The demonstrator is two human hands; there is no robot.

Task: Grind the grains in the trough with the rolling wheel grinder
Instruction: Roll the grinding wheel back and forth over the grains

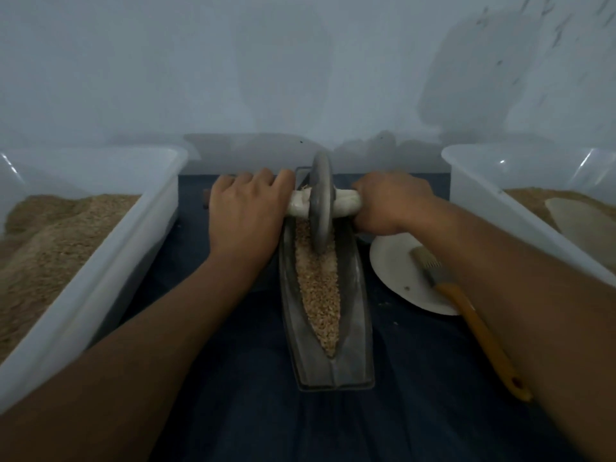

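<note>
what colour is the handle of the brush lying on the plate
Orange-yellow brush handle, seen best in the head view.

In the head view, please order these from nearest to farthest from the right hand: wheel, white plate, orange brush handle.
From the right hand:
1. Wheel, just to its left on the same axle.
2. White plate, below it.
3. Orange brush handle, lower right.

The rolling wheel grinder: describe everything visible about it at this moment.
The rolling wheel grinder is a dark grey disc, stone or metal by its look, standing upright on edge with an axle handle through its centre, wrapped in whitish cloth or tape next to the disc. Its lower edge sits in the grains toward the far end of the long dark trough. The left hand grips the handle on one side, the right hand the other. A dark handle tip shows beyond the left hand.
</note>
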